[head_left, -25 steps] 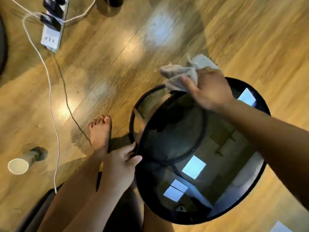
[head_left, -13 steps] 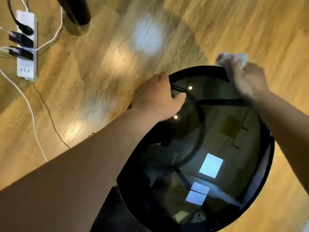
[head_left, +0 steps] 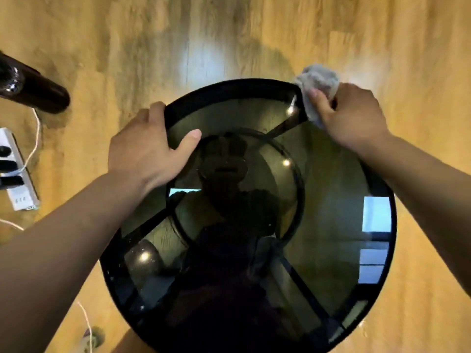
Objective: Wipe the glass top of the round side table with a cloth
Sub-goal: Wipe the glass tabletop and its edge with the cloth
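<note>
Wiping step is in hand, at the far right edge of the side table (head_left: 229, 89). The right hand (head_left: 354, 118) holds a bunched grey cloth (head_left: 318, 80), fingers curled round it & thumb pinching the fabric. The wad sits on the black rim, its top part sticking out over the wood floor (head_left: 229, 26), its lower bit pressed onto the glass top (head_left: 331, 200) just inside the rim.

The left hand (head_left: 147, 149) grips the far left rim: fingers hooked over the outer edge, thumb flat on the glass. My read is that it's steadying the table vs. the push of the wipe.

The glass is dark & v. reflective. Ceiling lights, window patches & the frame bars underneath all show in it, so I can't tell streaks or dust from reflections, and how much is already clean isn't readable.

Next move, as I judge it:
- Bring the cloth in off the rim & sweep it across the glass towards the near side in overlapping passes.
- Spread the wad flatter first, since only a small part touches now, and keep the pressure even.
- Shift the left hand later & wipe where the thumb rests, as it'll likely leave a print.

A power strip (head_left: 17, 174) w/ plugs lies on the floor, well apart to the left.
</note>
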### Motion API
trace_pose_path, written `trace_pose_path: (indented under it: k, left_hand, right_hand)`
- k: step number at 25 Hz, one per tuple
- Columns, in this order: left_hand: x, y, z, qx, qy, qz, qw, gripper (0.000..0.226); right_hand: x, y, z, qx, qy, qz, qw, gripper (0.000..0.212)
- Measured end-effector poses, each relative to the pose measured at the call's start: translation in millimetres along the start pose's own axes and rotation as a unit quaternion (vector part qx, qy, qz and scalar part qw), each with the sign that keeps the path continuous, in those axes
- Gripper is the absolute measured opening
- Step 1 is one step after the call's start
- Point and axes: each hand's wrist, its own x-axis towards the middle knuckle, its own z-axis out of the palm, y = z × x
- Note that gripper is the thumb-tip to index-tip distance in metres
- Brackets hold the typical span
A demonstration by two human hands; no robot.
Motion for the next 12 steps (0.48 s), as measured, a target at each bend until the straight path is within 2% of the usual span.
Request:
trace_pose_path:
  k: [3, 5, 8, 12]
  left_hand:
    - [48, 59, 9, 0.04, -0.038, 0.094, 0.994, 0.082]
    - [65, 93, 13, 0.083, -0.091, 0.155, 0.98, 0.091]
    - [74, 106, 19, 0.098, -0.138, 0.172, 0.971, 0.093]
    - [82, 107, 17, 0.11, -0.192, 0.152, 0.963, 0.083]
  right_hand:
    - [-75, 71, 3, -0.007, 0.023, 0.098, 0.995, 0.062]
    - [-101, 85, 0, 0.023, 0.01, 0.104, 0.994, 0.059]
    - [-62, 63, -3, 0.083, -0.004, 0.048, 0.995, 0.042]
    - [24, -6, 7, 0.076, -0.013, -0.05, 0.996, 0.051]
